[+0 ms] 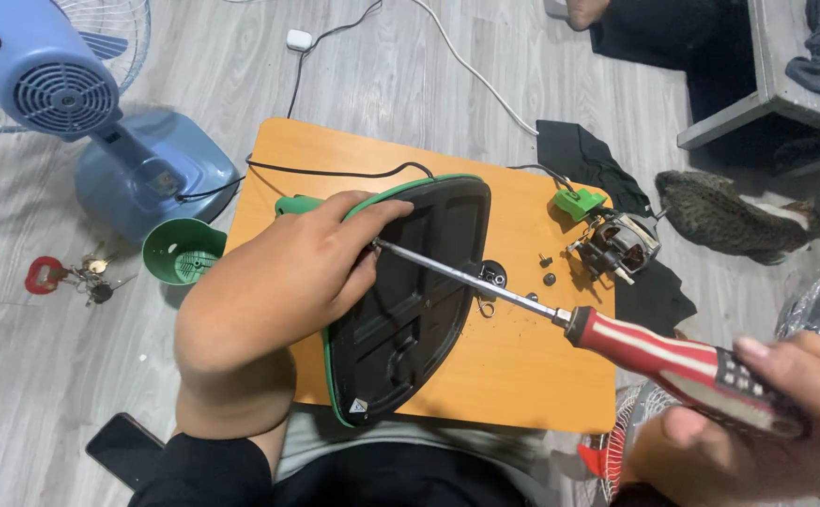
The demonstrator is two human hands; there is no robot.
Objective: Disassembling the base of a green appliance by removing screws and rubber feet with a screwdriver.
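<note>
On table (522,376) — left hand (283,272) grips black base (410,300), right hand (766,413) clutches screwdriver (541,305).

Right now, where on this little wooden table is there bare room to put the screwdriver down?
The near right corner of the table is bare, bordered by the black base and the screwdriver. The far left strip beyond the black cable is also free. The far right is crowded: motor, green part, loose screws.

The left hand (278,272) hides the screwdriver (616,343) tip and part of the black base (419,300).
</note>
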